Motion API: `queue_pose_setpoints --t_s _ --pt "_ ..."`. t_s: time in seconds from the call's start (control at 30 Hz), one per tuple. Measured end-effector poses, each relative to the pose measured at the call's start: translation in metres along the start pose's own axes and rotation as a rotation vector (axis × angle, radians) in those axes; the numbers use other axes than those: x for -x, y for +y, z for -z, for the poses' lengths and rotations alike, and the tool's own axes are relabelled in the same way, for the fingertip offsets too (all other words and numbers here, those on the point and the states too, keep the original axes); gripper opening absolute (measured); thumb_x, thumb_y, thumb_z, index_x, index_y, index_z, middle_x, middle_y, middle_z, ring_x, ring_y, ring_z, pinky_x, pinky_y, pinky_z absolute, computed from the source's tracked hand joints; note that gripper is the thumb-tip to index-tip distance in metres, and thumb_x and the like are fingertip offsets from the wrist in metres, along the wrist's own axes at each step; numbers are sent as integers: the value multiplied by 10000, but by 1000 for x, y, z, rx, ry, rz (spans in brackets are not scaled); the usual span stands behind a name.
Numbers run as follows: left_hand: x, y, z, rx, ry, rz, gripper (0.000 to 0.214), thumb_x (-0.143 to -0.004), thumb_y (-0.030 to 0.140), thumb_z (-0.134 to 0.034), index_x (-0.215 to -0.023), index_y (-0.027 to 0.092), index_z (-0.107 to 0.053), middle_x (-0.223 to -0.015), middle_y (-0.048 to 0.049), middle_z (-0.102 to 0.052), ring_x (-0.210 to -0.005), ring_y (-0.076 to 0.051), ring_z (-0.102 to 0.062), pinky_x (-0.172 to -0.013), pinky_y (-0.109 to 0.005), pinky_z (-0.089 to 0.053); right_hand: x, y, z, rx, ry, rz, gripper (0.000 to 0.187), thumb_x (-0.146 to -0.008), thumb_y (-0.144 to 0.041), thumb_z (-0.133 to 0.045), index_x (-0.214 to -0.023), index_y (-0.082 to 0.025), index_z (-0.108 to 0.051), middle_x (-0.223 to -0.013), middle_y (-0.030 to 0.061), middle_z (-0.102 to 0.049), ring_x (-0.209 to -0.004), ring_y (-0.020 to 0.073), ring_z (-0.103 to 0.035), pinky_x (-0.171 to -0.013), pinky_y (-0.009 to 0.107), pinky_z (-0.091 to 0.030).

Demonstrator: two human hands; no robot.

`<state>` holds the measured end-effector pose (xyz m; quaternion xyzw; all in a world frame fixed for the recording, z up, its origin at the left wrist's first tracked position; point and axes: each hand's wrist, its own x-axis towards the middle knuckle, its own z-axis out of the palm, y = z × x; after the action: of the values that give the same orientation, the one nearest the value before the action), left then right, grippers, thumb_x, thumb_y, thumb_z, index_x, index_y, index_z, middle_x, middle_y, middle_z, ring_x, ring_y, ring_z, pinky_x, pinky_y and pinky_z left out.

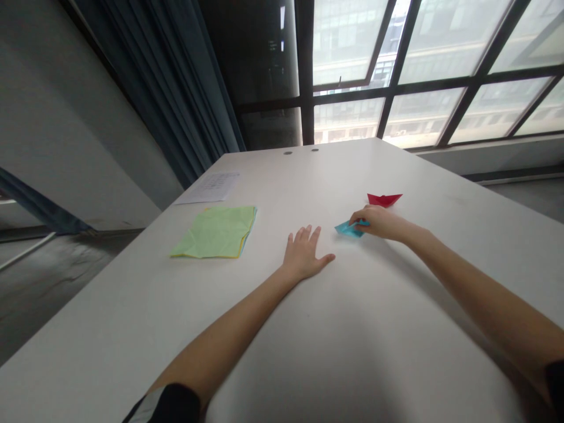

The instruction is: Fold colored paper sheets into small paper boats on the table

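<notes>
My right hand (372,222) has its fingers closed on a light blue folded paper boat (348,229), low over the white table or touching it. The fingers hide part of the boat. Just beyond that hand sits a red paper boat (385,201), apart from the blue one. My left hand (304,255) lies flat on the tabletop with fingers spread and holds nothing. To its left is a stack of coloured paper sheets (214,232), light green on top with yellow and blue edges showing.
A printed white sheet (209,188) lies at the left edge of the white table (282,352). Two round grey discs (288,153) show at the far edge. Behind stand a dark blue curtain (167,76) and framed windows (348,117).
</notes>
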<state>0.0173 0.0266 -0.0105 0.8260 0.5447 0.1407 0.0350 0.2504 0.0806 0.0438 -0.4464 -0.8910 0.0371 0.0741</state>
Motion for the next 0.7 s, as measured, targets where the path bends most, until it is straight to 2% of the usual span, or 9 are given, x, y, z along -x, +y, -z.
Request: queue_pose_setpoints --t_s 0.13,0.27,0.37,0.47,0.7 --pt "1 -1 -2 -83 -144 61 831 -735 745 -185 -1376 221 -259 -1455 -121 -208 -1337 -295 -152 -1039 -532 -157 13 53 4 78 -46 -132 200 -703 -186 -501 -822 -213 -660 -828 22 -681 -759 185 -599 -654 271 -434" --pt "3 1 -1 -104 -168 72 835 -740 740 -116 -1392 228 -214 -1467 -109 -173 -1347 -279 -122 -1046 -526 -144 26 101 0 127 -43 -204 211 -711 -258 -501 -849 -233 -659 -850 10 -681 -755 190 -602 -679 283 -441" --pt "3 1 0 -113 -167 74 836 -740 739 -109 -1393 227 -213 -1468 -107 -169 -1347 -279 -121 -1048 -526 -141 29 126 -7 152 -21 -245 237 -695 -275 -506 -873 -241 -658 -902 8 -680 -798 200 -605 -714 292 -442" --pt "3 1 0 -115 -165 76 835 -740 740 -114 -1392 229 -216 -1468 -106 -169 -1345 -281 -126 -1047 -527 -143 26 137 -12 175 -19 -286 253 -693 -272 -496 -883 -241 -660 -921 11 -680 -808 206 -606 -725 302 -439" --pt "3 0 0 -85 -147 63 818 -748 729 -156 -1386 223 -236 -1462 -119 -186 -1342 -295 -135 -1040 -539 -147 22 138 -9 171 -11 -314 251 -708 -283 -490 -889 -231 -656 -918 31 -675 -799 213 -603 -688 306 -439"
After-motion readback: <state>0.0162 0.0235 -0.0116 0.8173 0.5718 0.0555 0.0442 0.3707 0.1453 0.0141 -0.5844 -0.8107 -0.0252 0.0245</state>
